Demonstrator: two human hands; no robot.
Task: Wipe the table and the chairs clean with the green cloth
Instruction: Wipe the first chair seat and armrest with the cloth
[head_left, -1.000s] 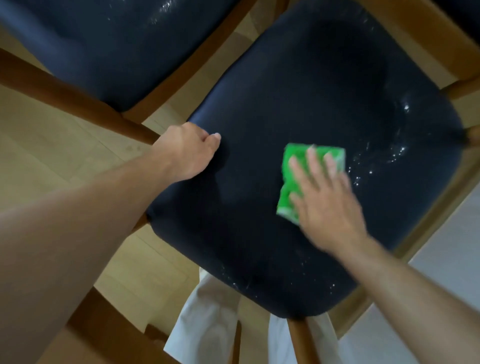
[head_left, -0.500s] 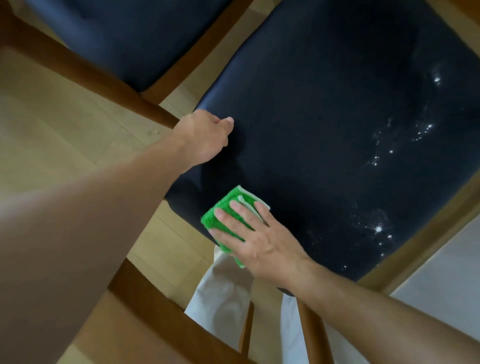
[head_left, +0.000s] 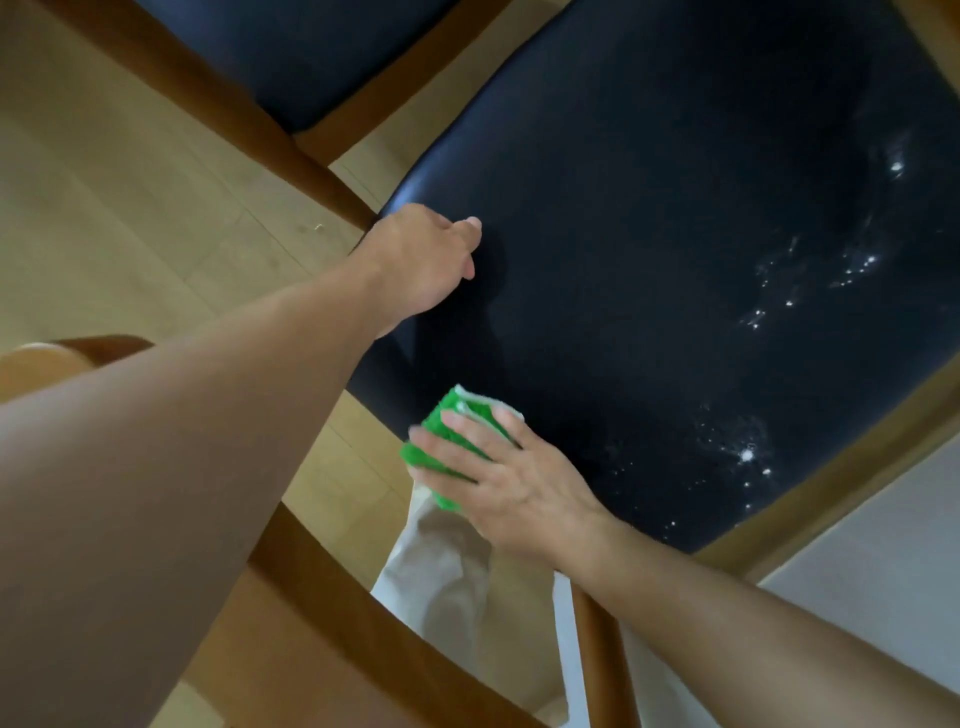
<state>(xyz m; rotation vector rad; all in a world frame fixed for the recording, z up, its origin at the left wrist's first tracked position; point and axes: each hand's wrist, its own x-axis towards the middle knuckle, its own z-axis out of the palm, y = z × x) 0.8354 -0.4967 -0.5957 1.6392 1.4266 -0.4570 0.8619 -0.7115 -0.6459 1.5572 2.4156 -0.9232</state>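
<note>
A chair with a black padded seat (head_left: 649, 234) and a brown wooden frame fills the middle of the view. Shiny wet spots lie on its right side. The folded green cloth (head_left: 448, 441) sits at the seat's near left corner. My right hand (head_left: 498, 478) lies flat on the cloth with straight, spread fingers and presses it down. My left hand (head_left: 421, 260) grips the seat's left edge, its fingers curled over the side and its thumb on top.
A second chair with a black seat (head_left: 291, 57) stands at the upper left. Its wooden rail (head_left: 218, 109) runs beside the first chair. Light wooden floor (head_left: 130, 208) lies at the left. A brown wooden chair rail (head_left: 337, 623) crosses the bottom, with my pale trouser leg (head_left: 441, 582) beneath.
My right hand has swept the cloth from the seat's middle to its near left corner. The left hand has kept its grip on the seat edge.
</note>
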